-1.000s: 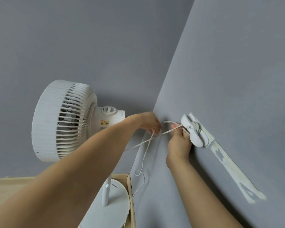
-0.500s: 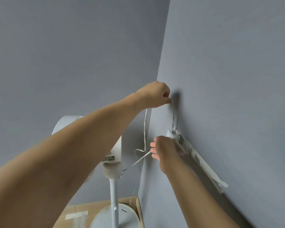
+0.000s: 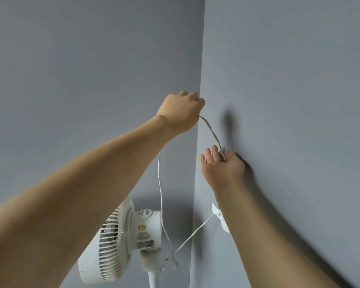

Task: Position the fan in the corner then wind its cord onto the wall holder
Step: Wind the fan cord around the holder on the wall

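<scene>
A: Start with what's nearest. What do you make of the hands?

B: Both forearms reach up from the bottom edge. The right hand [image 3: 221, 163] is against the right-hand wall [image 3: 289, 80], palm turned toward the camera, fingers [image 3: 209, 155] mostly straight and slightly spread. The white cord [image 3: 211, 129] passes by its thumb side; it looks lightly caught there, though I cannot tell whether it is pinched or only lying across the hand.

A: And the left?

B: The left hand [image 3: 181, 113] is higher and farther, right at the corner where the two grey walls meet. It is a closed fist, fingers curled round the cord, which comes out of the bottom of the fist and curves down to the right hand.

A: Where does the cord go from there?

B: Another run hangs down from behind the left forearm, drops along the corner, and ends in a loose tangle near the neck of the fan [image 3: 121, 244]. From that tangle a taut stretch goes up and right to the wall holder [image 3: 216, 213].

A: The holder itself?

B: White, fixed to the right wall, below the right hand, mostly hidden behind the right forearm.

A: And the fan?

B: Low in the corner, white, on its pole, grille facing left, a labelled motor housing toward the right wall. Its base is out of view.
</scene>
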### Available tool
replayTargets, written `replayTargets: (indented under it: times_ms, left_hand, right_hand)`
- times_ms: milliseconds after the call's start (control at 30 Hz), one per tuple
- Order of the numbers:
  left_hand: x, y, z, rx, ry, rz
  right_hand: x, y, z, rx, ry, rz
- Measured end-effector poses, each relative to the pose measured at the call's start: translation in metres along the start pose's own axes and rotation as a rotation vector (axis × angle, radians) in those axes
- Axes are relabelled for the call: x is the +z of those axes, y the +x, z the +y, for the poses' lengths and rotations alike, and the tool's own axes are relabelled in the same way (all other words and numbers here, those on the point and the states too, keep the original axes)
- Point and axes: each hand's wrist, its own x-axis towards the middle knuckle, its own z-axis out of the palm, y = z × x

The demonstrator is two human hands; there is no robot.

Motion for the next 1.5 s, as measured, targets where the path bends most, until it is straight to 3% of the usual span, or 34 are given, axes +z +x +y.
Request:
replayTargets:
  times_ms: [167,300,467,533,667,833,1100,1267,1500]
  left_hand:
    - [-0.031,0.007,-0.007,-0.275,-0.241,-0.201]
    - [-0.042,-0.002,0.002,-0.293,-0.652,-0.373]
    - [-0.024,-0.037,0.016,-0.166,-1.176,-1.203]
    - [-0.007,-0.056,0.026,-0.227,-1.342,-1.351]
    - [0.026,-0.083,0.055,-0.424,-1.661,-1.252]
    - [0.052,-0.097,0.105,-0.622,-1.403,-0.965]
    - [0.066,-0.096,0.145,-0.437,-1.172,-0.77]
    - [0.08,-0.106,0.146,-0.405,-1.092,-0.759]
    - [0.091,-0.125,0.146,-0.354,-1.081,-0.677]
  right_hand:
    - [0.049,-0.032,-0.02,-0.129,0.195,-0.091]
    - [0.05,-0.056,-0.025,-0.164,0.289,-0.084]
    - [0.019,-0.079,-0.024,-0.128,0.055,-0.023]
    - [0.008,-0.089,-0.025,-0.149,-0.057,0.028]
    - [-0.011,-0.11,-0.018,-0.176,-0.253,0.119]
    - [-0.031,-0.128,-0.021,-0.206,-0.47,0.199]
    - [-0.077,-0.143,-0.024,-0.347,-0.866,0.298]
    - [-0.123,-0.145,-0.01,-0.505,-1.006,0.432]
    - [-0.187,-0.164,0.018,-0.406,-1.084,0.533]
